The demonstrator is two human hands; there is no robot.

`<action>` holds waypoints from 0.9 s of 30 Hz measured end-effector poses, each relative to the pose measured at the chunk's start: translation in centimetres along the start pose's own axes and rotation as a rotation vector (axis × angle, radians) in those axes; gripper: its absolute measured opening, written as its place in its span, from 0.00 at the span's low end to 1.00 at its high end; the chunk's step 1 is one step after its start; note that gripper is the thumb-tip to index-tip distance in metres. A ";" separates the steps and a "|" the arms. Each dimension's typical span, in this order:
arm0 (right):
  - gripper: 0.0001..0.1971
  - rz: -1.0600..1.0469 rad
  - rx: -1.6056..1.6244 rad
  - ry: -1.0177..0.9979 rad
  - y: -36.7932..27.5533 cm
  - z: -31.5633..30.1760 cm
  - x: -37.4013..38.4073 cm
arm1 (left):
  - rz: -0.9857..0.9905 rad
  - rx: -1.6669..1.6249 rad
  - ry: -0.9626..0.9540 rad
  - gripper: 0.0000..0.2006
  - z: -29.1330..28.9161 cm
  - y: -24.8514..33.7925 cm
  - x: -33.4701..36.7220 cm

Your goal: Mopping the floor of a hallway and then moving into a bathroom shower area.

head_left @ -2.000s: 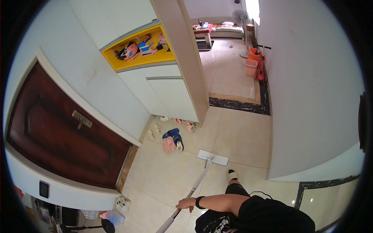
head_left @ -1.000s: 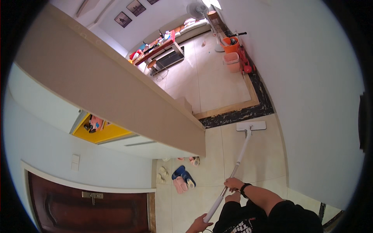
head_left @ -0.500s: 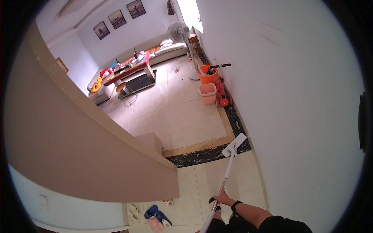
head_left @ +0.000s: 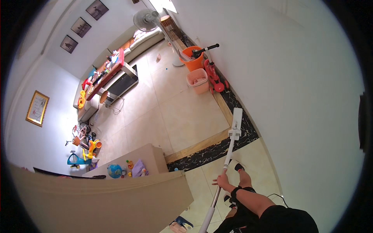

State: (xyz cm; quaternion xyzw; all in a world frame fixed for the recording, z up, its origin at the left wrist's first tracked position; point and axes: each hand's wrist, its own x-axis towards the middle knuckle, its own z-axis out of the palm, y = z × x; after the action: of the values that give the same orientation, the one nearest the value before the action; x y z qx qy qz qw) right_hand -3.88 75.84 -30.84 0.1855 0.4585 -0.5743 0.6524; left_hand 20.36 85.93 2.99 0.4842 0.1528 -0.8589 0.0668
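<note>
A white flat mop (head_left: 230,146) reaches away from me over the floor. Its narrow rectangular head lies on the black marbled border beside the right wall. My right hand (head_left: 222,181) is closed around the middle of the pole, with a black band on the wrist; some fingertips stick out past the pole's left side. The thicker white handle runs off the lower edge of the picture. My left hand is out of the picture.
On the right by the wall stand a red scooter (head_left: 214,77), a pink bucket (head_left: 198,82) and an orange bucket (head_left: 194,62). A standing fan (head_left: 147,20) is behind them. A beige partition (head_left: 116,202) blocks the lower left. Slippers (head_left: 182,223) lie near its end.
I have moved forward and my view has turned, showing toys at the left. The mop head has swung from slanting across the border to lying nearly lengthwise, farther ahead. My right hand keeps its grip.
</note>
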 end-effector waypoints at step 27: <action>0.24 -0.148 -2.417 -1.029 -3.8 22.4 3.0 | 0.915 0.676 0.540 0.06 16.2 1.6 -2.6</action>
State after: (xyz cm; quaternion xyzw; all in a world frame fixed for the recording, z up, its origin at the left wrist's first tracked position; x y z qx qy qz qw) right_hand 0.99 55.88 -20.72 -0.7752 0.3895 0.1568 0.4720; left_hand 9.04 79.03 12.75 0.6949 -0.3385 -0.5915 0.2296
